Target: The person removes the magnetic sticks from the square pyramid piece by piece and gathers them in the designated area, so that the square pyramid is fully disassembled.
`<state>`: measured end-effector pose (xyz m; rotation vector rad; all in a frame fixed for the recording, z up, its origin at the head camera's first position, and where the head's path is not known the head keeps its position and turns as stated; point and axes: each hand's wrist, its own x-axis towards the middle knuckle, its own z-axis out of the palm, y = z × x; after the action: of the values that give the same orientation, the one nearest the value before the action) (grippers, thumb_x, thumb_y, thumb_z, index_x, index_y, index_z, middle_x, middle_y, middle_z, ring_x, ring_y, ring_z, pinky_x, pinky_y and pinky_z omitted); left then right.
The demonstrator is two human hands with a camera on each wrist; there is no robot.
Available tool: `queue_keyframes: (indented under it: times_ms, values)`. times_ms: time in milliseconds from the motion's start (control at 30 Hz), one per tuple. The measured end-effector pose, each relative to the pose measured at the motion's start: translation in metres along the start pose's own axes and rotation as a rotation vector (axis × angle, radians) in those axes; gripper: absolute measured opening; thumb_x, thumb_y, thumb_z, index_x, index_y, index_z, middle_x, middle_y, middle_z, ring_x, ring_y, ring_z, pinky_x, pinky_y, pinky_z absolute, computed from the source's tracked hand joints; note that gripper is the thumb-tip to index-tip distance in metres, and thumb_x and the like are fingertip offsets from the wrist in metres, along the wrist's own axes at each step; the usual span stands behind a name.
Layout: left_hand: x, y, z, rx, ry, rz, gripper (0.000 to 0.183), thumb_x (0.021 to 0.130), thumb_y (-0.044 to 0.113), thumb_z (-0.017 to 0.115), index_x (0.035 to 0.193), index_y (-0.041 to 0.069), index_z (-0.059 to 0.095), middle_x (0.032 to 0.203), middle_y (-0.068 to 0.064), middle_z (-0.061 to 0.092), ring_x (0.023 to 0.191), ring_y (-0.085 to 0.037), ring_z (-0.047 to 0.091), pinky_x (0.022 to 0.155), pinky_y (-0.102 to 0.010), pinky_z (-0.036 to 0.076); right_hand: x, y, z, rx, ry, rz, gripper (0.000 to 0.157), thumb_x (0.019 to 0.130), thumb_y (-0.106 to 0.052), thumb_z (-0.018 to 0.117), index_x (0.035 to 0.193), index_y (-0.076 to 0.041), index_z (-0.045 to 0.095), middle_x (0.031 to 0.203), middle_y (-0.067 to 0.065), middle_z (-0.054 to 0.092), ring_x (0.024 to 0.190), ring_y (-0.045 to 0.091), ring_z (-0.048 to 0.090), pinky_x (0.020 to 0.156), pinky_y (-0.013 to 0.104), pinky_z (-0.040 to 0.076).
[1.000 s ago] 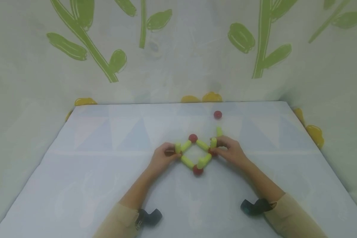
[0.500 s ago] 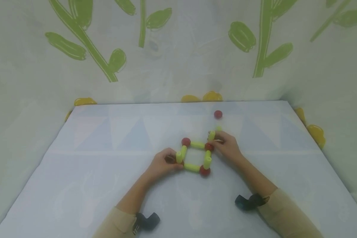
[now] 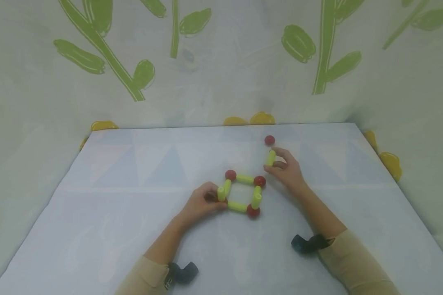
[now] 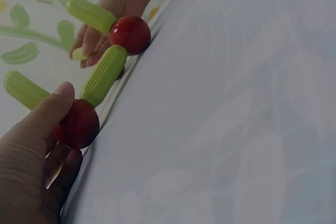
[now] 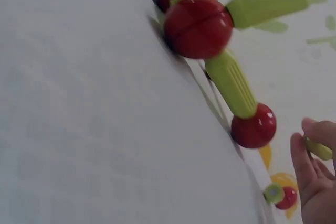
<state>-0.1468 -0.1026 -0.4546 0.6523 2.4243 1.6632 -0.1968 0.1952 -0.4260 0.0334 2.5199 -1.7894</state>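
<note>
Several red balls and yellow-green rods form a square frame (image 3: 245,179) on the table. My left hand (image 3: 203,200) pinches the front left red ball (image 4: 82,124), thumb on its top. A rod (image 3: 221,194) rises from this ball. Another upright rod (image 5: 270,4) stands on the front right ball (image 5: 198,27). The back right ball (image 3: 259,181) bears no upright rod. Beyond it, my right hand (image 3: 288,170) pinches a loose rod (image 3: 271,157) between thumb and fingers, apart from the frame. The fingers partly cover this rod (image 5: 318,149) in the right wrist view.
A loose red ball (image 3: 269,140) lies near the table's back edge, just beyond my right hand. Beside it, the right wrist view shows the end of another rod (image 5: 274,193). Behind the white table (image 3: 114,229) rises a wall (image 3: 240,73) with green leaf patterns.
The frame has turned from a diamond to a square angle and shifted slightly. My right hand has left the back right ball and moved toward the loose ball. My left hand keeps its grip.
</note>
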Motion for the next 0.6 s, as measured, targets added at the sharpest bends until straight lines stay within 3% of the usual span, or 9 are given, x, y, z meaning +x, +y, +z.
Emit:
queue_keyframes:
  times_ms: [100, 200, 333, 600]
  values:
    - [0.0, -0.002, 0.001, 0.027, 0.005, 0.056, 0.029, 0.073, 0.013, 0.08, 0.094, 0.018, 0.061, 0.092, 0.006, 0.06, 0.086, -0.011, 0.06, 0.078, -0.025, 0.052, 0.005, 0.001, -0.013, -0.081, -0.056, 0.075, 0.076, 0.08, -0.038, 0.074, 0.144, -0.026, 0.035, 0.145, 0.003, 0.038, 0.114, 0.025, 0.056, 0.097, 0.04, 0.047]
    - [0.0, -0.002, 0.001, 0.04, 0.008, 0.093, 0.029, 0.073, 0.013, 0.08, 0.094, 0.018, 0.061, 0.092, 0.006, 0.06, 0.085, -0.011, 0.06, 0.077, -0.025, 0.052, 0.007, 0.003, -0.029, -0.159, -0.114, 0.048, 0.075, 0.082, -0.038, 0.073, 0.145, -0.024, 0.036, 0.142, 0.007, 0.041, 0.116, 0.03, 0.055, 0.1, 0.049, 0.044]
    - [0.001, -0.003, 0.001, 0.042, -0.002, 0.114, 0.029, 0.074, 0.015, 0.08, 0.095, 0.016, 0.061, 0.093, 0.005, 0.06, 0.087, -0.011, 0.06, 0.078, -0.026, 0.052, 0.011, 0.012, -0.049, -0.278, -0.134, -0.028, 0.069, 0.084, -0.036, 0.071, 0.142, -0.016, 0.04, 0.141, 0.012, 0.044, 0.123, 0.034, 0.048, 0.102, 0.053, 0.04]
    - [0.001, -0.005, 0.001, 0.038, -0.014, 0.094, 0.029, 0.075, 0.014, 0.079, 0.096, 0.018, 0.06, 0.093, 0.006, 0.059, 0.088, -0.01, 0.06, 0.079, -0.025, 0.053, 0.023, 0.031, -0.071, -0.386, -0.152, -0.009, 0.069, 0.079, -0.038, 0.075, 0.137, -0.012, 0.047, 0.142, 0.014, 0.043, 0.134, 0.035, 0.034, 0.109, 0.055, 0.027]
